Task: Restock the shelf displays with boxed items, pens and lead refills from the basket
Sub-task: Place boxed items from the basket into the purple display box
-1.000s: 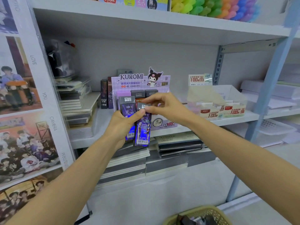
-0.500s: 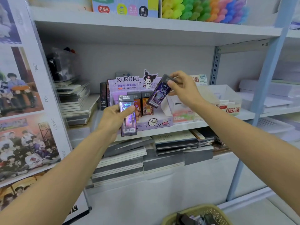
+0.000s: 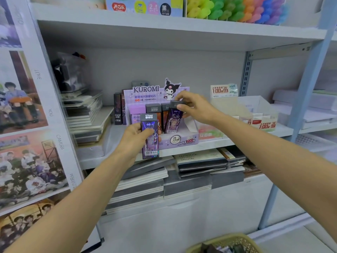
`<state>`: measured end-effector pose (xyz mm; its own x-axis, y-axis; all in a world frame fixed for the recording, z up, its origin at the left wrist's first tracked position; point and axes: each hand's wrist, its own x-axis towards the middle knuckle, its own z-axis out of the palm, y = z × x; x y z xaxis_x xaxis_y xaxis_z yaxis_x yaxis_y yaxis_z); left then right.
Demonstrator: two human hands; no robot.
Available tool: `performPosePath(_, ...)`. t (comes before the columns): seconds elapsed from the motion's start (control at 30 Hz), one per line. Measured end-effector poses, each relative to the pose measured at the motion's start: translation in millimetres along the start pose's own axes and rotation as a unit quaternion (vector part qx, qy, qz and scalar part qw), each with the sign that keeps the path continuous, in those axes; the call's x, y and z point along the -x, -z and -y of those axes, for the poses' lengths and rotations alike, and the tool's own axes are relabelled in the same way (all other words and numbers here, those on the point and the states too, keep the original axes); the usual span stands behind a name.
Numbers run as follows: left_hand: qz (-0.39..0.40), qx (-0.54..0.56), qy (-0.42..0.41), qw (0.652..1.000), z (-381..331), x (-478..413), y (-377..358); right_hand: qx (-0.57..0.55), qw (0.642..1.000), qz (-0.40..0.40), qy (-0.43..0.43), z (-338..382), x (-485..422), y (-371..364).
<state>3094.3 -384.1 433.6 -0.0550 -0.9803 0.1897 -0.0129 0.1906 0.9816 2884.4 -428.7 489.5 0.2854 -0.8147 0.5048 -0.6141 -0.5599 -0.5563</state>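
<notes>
My left hand (image 3: 134, 137) grips a tall purple lead-refill box (image 3: 149, 137) upright in front of the shelf edge. My right hand (image 3: 195, 106) pinches the dark top of a second purple refill box (image 3: 173, 119), which stands tilted in the right part of the purple KUROMI display box (image 3: 179, 140). Other refill boxes (image 3: 153, 109) stand in the display behind it. The yellow basket (image 3: 226, 242) shows at the bottom edge, with dark items inside.
A pale display tray (image 3: 255, 114) with red price labels stands right of the KUROMI box. Notebook stacks (image 3: 87, 114) fill the shelf's left side and the shelf (image 3: 191, 172) below. A blue-grey upright (image 3: 306, 88) borders the right. A poster panel (image 3: 27, 125) covers the left.
My right hand has carried its box from beside my left hand up and right, then down into the display's right side. My left hand kept its box and shifted slightly.
</notes>
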Motion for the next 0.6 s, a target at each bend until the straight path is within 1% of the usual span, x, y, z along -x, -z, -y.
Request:
performPosePath(0.07,0.011,0.004,-0.002,1.0,0,-1,1,0.027,0.999,-0.025,0.005,2,-5,-11)
performPosePath(0.17,0.023,0.001,-0.007,1.0,3,-1,4,0.034,0.995,-0.096,0.018,0,-8,-22)
performPosePath(0.27,0.031,-0.016,-0.012,0.999,6,0,7,0.081,0.982,-0.163,0.05,-10,-4,-28)
performPosePath(0.3,0.031,-0.02,-0.017,0.999,5,0,7,0.105,0.978,-0.171,0.052,-13,-3,-30)
performPosePath(0.37,0.03,-0.016,-0.026,0.999,6,-3,8,0.155,0.974,-0.155,0.052,-16,-2,-33)
performPosePath(0.43,0.031,0.0,-0.031,0.999,7,-4,9,0.172,0.974,-0.141,0.051,-15,-2,-31)
performPosePath(0.5,0.024,0.01,-0.036,0.999,7,-3,9,0.146,0.975,-0.162,0.051,-10,0,-25)
performPosePath(0.53,0.018,0.012,-0.037,0.999,7,-2,9,0.098,0.979,-0.168,0.052,-6,3,-22)
performPosePath(0.57,0.012,0.016,-0.038,0.999,7,-2,9,0.031,0.986,-0.157,0.047,-2,7,-21)
performPosePath(0.6,0.006,0.02,-0.04,0.999,6,-2,7,-0.042,0.991,-0.124,0.034,4,12,-20)
